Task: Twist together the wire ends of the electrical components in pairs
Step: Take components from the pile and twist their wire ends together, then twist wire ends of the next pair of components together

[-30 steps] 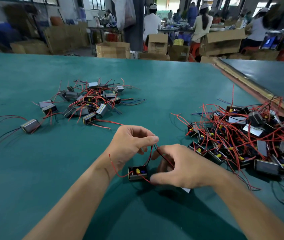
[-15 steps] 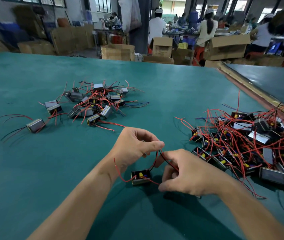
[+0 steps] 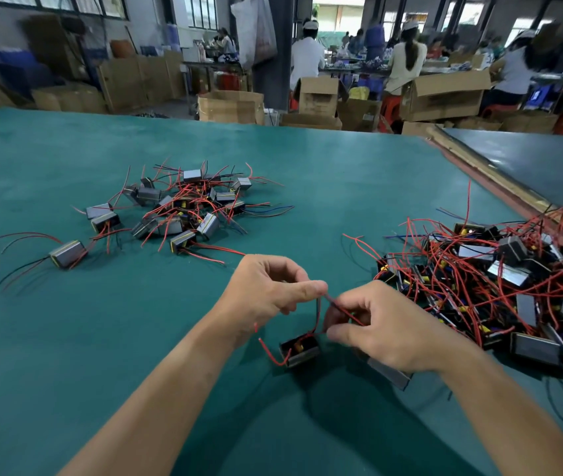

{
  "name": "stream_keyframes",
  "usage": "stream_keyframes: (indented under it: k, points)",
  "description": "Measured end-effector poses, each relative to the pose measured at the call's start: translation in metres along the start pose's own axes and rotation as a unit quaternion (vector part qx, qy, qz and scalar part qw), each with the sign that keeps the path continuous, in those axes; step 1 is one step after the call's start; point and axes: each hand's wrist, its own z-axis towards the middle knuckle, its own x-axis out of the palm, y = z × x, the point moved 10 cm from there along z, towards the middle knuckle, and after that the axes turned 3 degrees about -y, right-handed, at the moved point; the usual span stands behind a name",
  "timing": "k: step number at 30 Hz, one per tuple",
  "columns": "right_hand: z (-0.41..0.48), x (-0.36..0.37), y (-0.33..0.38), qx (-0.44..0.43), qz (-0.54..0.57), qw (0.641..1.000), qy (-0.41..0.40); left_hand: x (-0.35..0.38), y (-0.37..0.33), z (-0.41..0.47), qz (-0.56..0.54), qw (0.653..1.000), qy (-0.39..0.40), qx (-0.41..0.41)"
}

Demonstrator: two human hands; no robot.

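seems mid-twist: left hand and right hand each pinch the wire ends above the component lying between them; next likely calls for rolling them tight.

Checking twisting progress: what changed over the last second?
Little. The left hand and right hand keep pinching the red wires above the small component, with only small finger shifts; nothing taken up or released. More of a second component shows under the right hand. The far pile and the tangled pile stay put.
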Motion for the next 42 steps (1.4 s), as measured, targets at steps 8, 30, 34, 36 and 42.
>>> stream_keyframes:
  k: [8, 30, 34, 36, 42]
  points:
    - [-0.023, -0.104, -0.016, 0.039, 0.055, 0.921, -0.383, -0.105, 0.015, 0.009, 0.103, 0.944, -0.314, -0.004]
    - [-0.046, -0.132, -0.059, 0.233, -0.194, 0.855, -0.421, -0.140, 0.028, 0.038, 0.377, 0.897, -0.230, -0.006]
    - [-0.045, -0.131, -0.067, 0.282, -0.170, 0.865, -0.379, -0.136, 0.030, 0.040, 0.379, 0.899, -0.218, -0.022]
    - [-0.049, -0.135, -0.054, 0.259, -0.169, 0.855, -0.416, -0.139, 0.028, 0.039, 0.394, 0.888, -0.233, -0.026]
    - [-0.049, -0.102, 0.030, -0.012, -0.156, 0.860, -0.485, -0.140, 0.037, 0.041, 0.443, 0.870, -0.217, -0.029]
